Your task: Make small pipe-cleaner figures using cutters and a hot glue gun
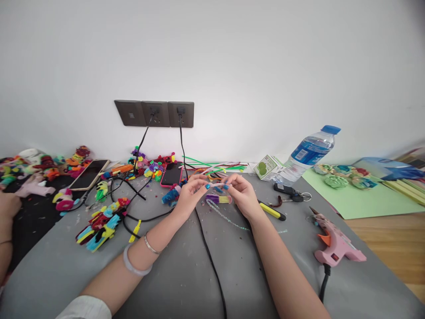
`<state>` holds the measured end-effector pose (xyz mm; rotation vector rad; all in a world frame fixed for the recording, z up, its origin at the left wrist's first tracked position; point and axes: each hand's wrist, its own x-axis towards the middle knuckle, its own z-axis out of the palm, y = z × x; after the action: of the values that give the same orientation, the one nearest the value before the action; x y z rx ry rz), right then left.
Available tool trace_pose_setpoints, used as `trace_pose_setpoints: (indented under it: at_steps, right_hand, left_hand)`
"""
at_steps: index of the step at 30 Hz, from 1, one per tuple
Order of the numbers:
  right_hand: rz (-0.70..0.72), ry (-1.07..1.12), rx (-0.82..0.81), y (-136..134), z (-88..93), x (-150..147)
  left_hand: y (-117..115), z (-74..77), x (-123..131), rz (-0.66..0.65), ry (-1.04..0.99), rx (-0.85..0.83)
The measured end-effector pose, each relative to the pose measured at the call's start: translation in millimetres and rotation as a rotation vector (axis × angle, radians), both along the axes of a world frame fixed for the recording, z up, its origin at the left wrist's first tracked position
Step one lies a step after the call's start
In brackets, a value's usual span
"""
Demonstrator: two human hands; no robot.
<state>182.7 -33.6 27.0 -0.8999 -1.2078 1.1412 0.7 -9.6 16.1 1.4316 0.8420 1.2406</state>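
My left hand (191, 194) and my right hand (245, 196) are close together above the grey table. Both pinch a thin pale pipe cleaner (217, 184), stretched level between the fingertips; its fine detail is too small to make out. Just below it lies a purple and yellow fuzzy piece (218, 199). From there a sparkly tinsel stem (229, 220) curves right and passes under my right forearm. A yellow and black utility knife (272, 211) rests beside my right wrist. A blue fuzzy piece (171, 195) is left of my left hand.
A pink glue gun (338, 246) lies right, near keys (295, 193) and a tilted water bottle (305, 155). Colourful pipe-cleaner figures (102, 226), phones (89, 174) and black cables (209, 252) occupy the left and middle. Another person's hand (8, 208) is far left.
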Motion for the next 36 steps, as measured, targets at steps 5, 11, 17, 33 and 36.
trace_pose_setpoints:
  at_steps: [5, 11, 17, 33, 36]
  right_hand:
    - [0.037, -0.035, -0.006, 0, 0.1, 0]
    - [0.011, -0.032, -0.017, 0, -1.2, 2]
    - [0.186, -0.103, -0.026, -2, 1.9, -2]
    - [0.006, -0.048, 0.024, 0, 1.9, -2]
    - [0.015, -0.074, 0.028, 0, 2.5, -2]
  left_hand:
    - [0, -3.2, 1, -0.01, -0.015, 0.005]
    - [-4, 1.5, -1, -0.115, 0.184, 0.167]
    - [-11, 7.8, 0, -0.248, 0.369, 0.251]
    - [-2, 1.8, 4, 0.006, -0.108, -0.088]
    - [-3, 4.3, 4, 0.012, -0.125, -0.092]
